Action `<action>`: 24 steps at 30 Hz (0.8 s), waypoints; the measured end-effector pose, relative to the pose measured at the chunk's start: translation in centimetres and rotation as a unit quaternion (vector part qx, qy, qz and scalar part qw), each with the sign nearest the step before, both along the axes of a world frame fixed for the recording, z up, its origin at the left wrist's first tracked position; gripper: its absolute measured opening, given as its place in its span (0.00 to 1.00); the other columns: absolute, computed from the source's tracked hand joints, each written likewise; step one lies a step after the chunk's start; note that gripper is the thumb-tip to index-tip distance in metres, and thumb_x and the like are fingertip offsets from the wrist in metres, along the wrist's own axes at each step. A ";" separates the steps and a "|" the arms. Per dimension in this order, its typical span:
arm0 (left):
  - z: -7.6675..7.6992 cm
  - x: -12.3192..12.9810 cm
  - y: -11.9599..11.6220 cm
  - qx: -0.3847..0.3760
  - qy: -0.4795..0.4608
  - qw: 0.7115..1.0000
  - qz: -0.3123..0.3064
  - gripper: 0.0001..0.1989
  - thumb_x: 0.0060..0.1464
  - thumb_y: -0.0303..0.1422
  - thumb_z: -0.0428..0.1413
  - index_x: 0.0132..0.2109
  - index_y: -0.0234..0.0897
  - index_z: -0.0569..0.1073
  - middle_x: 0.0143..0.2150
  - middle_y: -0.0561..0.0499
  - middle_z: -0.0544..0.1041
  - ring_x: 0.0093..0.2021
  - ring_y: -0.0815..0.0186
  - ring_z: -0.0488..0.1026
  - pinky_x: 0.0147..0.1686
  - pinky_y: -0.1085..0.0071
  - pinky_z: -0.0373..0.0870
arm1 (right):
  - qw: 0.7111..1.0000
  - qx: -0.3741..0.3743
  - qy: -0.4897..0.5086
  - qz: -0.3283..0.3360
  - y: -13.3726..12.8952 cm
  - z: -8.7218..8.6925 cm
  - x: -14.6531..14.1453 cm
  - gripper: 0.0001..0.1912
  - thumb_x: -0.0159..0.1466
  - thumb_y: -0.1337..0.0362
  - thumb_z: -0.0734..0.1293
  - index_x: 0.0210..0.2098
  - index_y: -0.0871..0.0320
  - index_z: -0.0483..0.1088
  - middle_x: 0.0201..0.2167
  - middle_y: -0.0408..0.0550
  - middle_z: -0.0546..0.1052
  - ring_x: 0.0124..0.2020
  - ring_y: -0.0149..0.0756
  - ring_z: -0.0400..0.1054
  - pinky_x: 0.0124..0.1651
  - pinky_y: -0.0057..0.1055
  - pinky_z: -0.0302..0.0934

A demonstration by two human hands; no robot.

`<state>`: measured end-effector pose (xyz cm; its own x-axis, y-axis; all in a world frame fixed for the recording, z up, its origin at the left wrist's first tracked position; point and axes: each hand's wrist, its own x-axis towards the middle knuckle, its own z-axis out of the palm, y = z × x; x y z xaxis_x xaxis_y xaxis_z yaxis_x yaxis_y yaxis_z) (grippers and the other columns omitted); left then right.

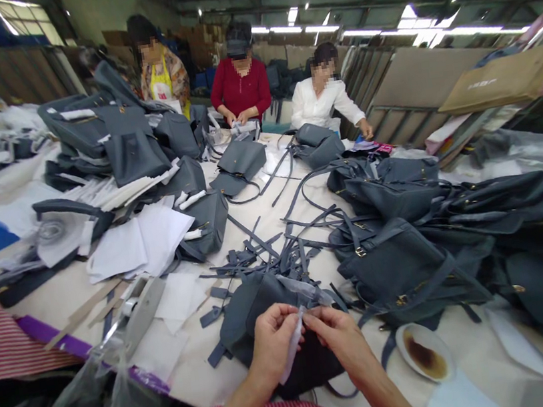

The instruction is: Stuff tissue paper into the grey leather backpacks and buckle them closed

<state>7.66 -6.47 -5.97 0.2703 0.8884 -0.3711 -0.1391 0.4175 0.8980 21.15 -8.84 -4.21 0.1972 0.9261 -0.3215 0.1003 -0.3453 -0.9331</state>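
Observation:
My left hand [276, 339] is closed in a pinch on a strip of thin white paper [291, 357] that hangs down between my hands. Close beside it, my right hand [338, 331] pinches the upper end of the same strip. Beneath both hands a dark blue-grey bag [247, 309] lies on the table. More thin translucent wrapping [306, 289] shows just past my fingertips, over the bag's upper edge. Exactly what lies between the right fingertips is partly hidden. Loose dark straps [268, 251] are heaped right behind the bag.
Dark bags pile up on the right [400, 259] and back left [124, 130]. At left lie a tape dispenser [138, 316] and white paper sheets [140, 239]. A dish with brown liquid [425, 354] sits near my right forearm. Several people work around the table [203, 381].

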 end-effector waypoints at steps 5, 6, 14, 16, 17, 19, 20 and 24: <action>-0.3 0.2 0.1 0.018 -0.032 0.998 0.042 0.13 0.45 0.39 0.58 0.34 0.33 0.71 0.23 0.54 0.74 0.21 0.71 0.69 0.23 0.75 0.67 | 0.997 0.029 0.017 -0.062 -0.2 -1.1 -1.1 0.22 0.51 0.47 0.72 0.34 0.59 0.73 0.18 0.40 0.72 0.18 0.31 0.62 0.22 0.27 0.54; -0.4 0.2 0.0 0.021 -0.039 0.998 0.048 0.13 0.45 0.39 0.58 0.34 0.33 0.71 0.23 0.54 0.74 0.21 0.71 0.69 0.24 0.74 0.68 | 0.997 0.030 0.011 -0.069 -0.3 -1.2 -1.1 0.22 0.50 0.48 0.72 0.35 0.59 0.72 0.18 0.39 0.71 0.18 0.32 0.62 0.21 0.27 0.53; -1.5 0.3 -0.5 0.091 -0.059 0.992 0.068 0.14 0.52 0.35 0.57 0.40 0.39 0.59 0.22 0.60 0.71 0.22 0.72 0.69 0.25 0.76 0.66 | 0.996 0.039 0.034 -0.076 -0.3 -1.2 -1.3 0.22 0.51 0.54 0.73 0.40 0.60 0.70 0.20 0.41 0.75 0.22 0.34 0.66 0.26 0.28 0.58; -1.8 0.2 -0.6 0.107 -0.049 0.991 0.062 0.14 0.54 0.35 0.57 0.40 0.40 0.58 0.22 0.60 0.71 0.22 0.72 0.69 0.24 0.77 0.64 | 0.993 0.034 0.079 -0.080 -0.3 -0.7 -1.5 0.22 0.50 0.57 0.73 0.41 0.60 0.70 0.21 0.41 0.75 0.21 0.32 0.64 0.23 0.26 0.54; -1.9 0.2 -0.6 0.109 -0.047 0.991 0.059 0.14 0.54 0.35 0.57 0.40 0.40 0.58 0.22 0.60 0.71 0.22 0.72 0.69 0.24 0.78 0.63 | 0.991 0.029 0.103 -0.082 -0.3 -0.4 -1.6 0.22 0.49 0.59 0.72 0.42 0.60 0.70 0.21 0.41 0.75 0.20 0.30 0.62 0.21 0.24 0.51; -2.0 0.1 -0.6 0.106 -0.048 0.992 0.057 0.14 0.54 0.36 0.57 0.39 0.40 0.58 0.22 0.60 0.70 0.22 0.73 0.69 0.23 0.78 0.62 | 0.985 0.021 0.150 -0.081 -0.4 0.0 -1.9 0.21 0.50 0.62 0.71 0.43 0.60 0.70 0.23 0.41 0.74 0.19 0.26 0.58 0.18 0.22 0.43; -2.0 0.1 -0.6 0.103 -0.048 0.992 0.057 0.14 0.54 0.36 0.57 0.38 0.40 0.57 0.22 0.60 0.70 0.22 0.73 0.68 0.23 0.78 0.62 | 0.983 0.019 0.167 -0.076 -0.4 0.1 -1.9 0.21 0.49 0.64 0.70 0.43 0.60 0.70 0.24 0.41 0.74 0.19 0.26 0.57 0.18 0.21 0.41; -1.7 -0.4 -0.9 0.126 -0.009 0.990 0.063 0.12 0.55 0.35 0.56 0.37 0.40 0.59 0.22 0.60 0.69 0.22 0.73 0.68 0.24 0.78 0.63 | 0.989 0.012 0.144 -0.040 -0.3 0.2 -1.7 0.20 0.50 0.63 0.69 0.42 0.59 0.72 0.25 0.41 0.74 0.20 0.27 0.59 0.18 0.22 0.45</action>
